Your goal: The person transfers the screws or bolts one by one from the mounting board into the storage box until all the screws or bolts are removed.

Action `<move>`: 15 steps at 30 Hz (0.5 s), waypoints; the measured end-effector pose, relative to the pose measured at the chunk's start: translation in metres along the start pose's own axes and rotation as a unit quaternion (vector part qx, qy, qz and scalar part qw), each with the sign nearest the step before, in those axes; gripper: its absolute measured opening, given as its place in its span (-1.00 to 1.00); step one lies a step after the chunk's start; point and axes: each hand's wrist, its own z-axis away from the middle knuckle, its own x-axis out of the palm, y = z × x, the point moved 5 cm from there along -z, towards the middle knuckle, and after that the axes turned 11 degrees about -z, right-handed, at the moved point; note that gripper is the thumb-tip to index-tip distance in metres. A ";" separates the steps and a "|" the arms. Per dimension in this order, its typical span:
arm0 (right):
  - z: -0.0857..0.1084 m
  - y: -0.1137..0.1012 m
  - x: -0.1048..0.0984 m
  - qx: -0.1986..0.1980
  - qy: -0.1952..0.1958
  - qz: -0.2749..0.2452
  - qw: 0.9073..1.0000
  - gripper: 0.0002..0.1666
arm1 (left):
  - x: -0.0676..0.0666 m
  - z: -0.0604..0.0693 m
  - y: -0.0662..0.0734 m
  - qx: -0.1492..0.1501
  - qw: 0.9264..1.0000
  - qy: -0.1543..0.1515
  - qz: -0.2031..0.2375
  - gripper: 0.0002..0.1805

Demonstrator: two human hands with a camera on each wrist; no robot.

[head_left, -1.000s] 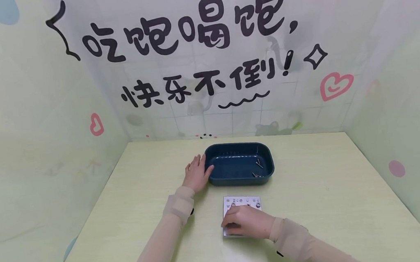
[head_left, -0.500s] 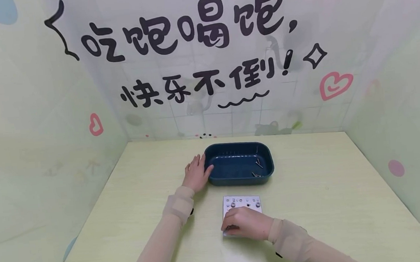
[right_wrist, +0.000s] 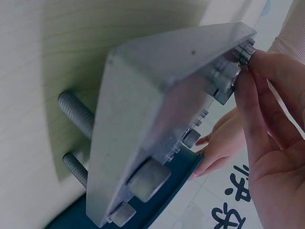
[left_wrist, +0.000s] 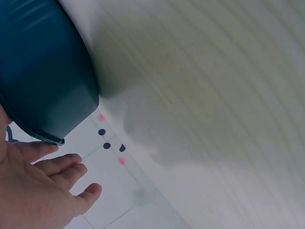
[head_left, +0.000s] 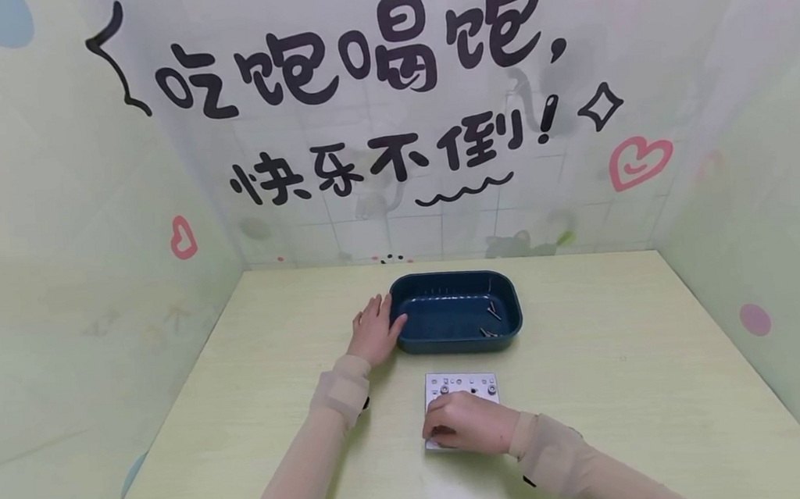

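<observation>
A silver metal plate point(head_left: 459, 376) stands on the table in front of the tray, fitted with several socket-head bolts point(right_wrist: 149, 180). In the right wrist view, threaded shanks point(right_wrist: 75, 112) stick out from the plate's underside. My right hand point(head_left: 472, 422) is over the plate's near part, thumb and fingertips pinching the head of a bolt point(right_wrist: 246, 51) set in it. Farther back, my left hand point(head_left: 374, 333) rests against the left end of a dark blue tray point(head_left: 459, 347). Its fingers are fairly straight along the rim, with the thumb over the edge. My right hand hides much of the plate.
Several small loose bolts point(head_left: 493, 312) lie at the right inside the tray. A pale wood-grain table point(head_left: 608, 390) runs back to a printed wall point(head_left: 294, 246), with side walls at left and right.
My right fingers shift slightly at the bolt over the plate, lifting a little and then settling back. The left hand, tray and plate stay in place.
</observation>
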 end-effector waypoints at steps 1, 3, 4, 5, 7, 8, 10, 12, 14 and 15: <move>-0.001 0.000 0.000 0.002 0.002 0.002 1.000 -0.87 | 0.000 0.000 0.000 0.000 1.000 -0.001 0.000 -0.29; -0.002 0.000 0.000 0.005 0.005 0.004 1.000 -0.88 | 0.000 0.000 0.000 0.000 1.000 -0.002 0.000 -0.28; -0.003 0.000 0.000 0.007 0.007 0.003 1.000 -0.88 | 0.001 0.000 0.000 0.000 1.000 -0.002 -0.002 -0.28; -0.004 0.000 0.000 0.008 0.008 0.005 1.000 -0.88 | 0.001 -0.001 0.000 0.000 1.000 -0.002 -0.002 -0.28; -0.006 0.000 0.000 0.008 0.010 0.011 1.000 -0.88 | 0.001 -0.001 -0.001 -0.001 1.000 -0.002 -0.004 -0.28; -0.007 -0.001 0.001 0.006 0.011 0.015 1.000 -0.88 | 0.001 -0.001 -0.001 -0.001 1.000 -0.002 -0.005 -0.28; -0.009 -0.001 0.002 0.003 0.015 0.027 1.000 -0.88 | 0.002 -0.001 -0.001 -0.001 1.000 -0.002 -0.004 -0.28; -0.010 -0.002 0.002 -0.002 0.020 0.039 0.999 -0.87 | 0.002 -0.001 -0.001 -0.002 1.000 -0.003 -0.003 -0.28; -0.011 -0.002 0.003 -0.002 0.024 0.044 0.999 -0.86 | 0.001 -0.001 -0.001 -0.002 1.000 -0.004 -0.002 -0.28; -0.011 -0.002 0.003 0.000 0.023 0.045 0.999 -0.85 | 0.001 0.000 -0.001 -0.003 1.000 -0.004 -0.001 -0.28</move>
